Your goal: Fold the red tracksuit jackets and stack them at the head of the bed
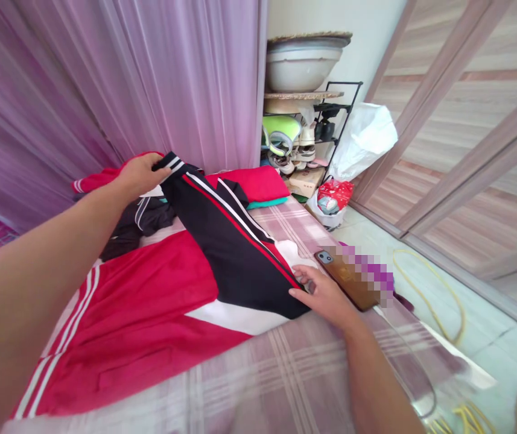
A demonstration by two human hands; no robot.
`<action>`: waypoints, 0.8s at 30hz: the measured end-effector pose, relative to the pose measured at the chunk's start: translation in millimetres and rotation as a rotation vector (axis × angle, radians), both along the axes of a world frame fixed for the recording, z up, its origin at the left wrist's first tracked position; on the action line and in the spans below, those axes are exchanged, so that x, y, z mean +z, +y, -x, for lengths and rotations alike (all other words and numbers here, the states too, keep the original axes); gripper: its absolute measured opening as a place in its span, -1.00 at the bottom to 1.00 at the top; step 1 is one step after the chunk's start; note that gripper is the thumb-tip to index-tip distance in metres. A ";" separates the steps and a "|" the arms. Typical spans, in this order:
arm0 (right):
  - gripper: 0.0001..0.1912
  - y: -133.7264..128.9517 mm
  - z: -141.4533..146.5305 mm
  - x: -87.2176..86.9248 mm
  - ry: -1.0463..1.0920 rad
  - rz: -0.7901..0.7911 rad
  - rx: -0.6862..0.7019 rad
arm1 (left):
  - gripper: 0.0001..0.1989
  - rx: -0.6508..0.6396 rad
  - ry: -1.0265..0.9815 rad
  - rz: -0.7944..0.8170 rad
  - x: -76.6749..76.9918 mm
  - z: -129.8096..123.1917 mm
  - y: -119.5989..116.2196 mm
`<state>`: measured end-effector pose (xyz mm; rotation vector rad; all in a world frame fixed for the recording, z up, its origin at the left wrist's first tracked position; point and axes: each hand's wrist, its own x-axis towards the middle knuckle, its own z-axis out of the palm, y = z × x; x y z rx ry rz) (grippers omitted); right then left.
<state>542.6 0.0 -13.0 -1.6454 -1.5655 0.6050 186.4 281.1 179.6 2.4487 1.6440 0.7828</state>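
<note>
A red, black and white track jacket [158, 271] lies spread on the bed, its black sleeve reaching away from me. My left hand [143, 173] is closed on the striped cuff at the sleeve's far end. At the sleeve's other end, by the black shoulder part, my right hand [321, 295] pinches the fabric edge between thumb and fingers. White and red stripes run along the sleeve between both hands. Just right of my right hand rests a phone [346, 278] in a brown case, with a cable attached.
Folded red clothing [260, 184] and a dark crumpled garment [149, 217] lie beyond the jacket. A plaid sheet [294, 367] covers the bed. Purple curtains [172, 78] hang behind. A shoe rack [348, 114], white bag [364, 138] and wooden wardrobe [466, 120] stand beyond the bed.
</note>
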 end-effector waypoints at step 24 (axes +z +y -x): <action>-0.82 -18.5 -4.7 -29.6 -0.034 -0.054 0.079 | -0.54 0.070 -0.375 0.671 -95.4 201.2 -214.1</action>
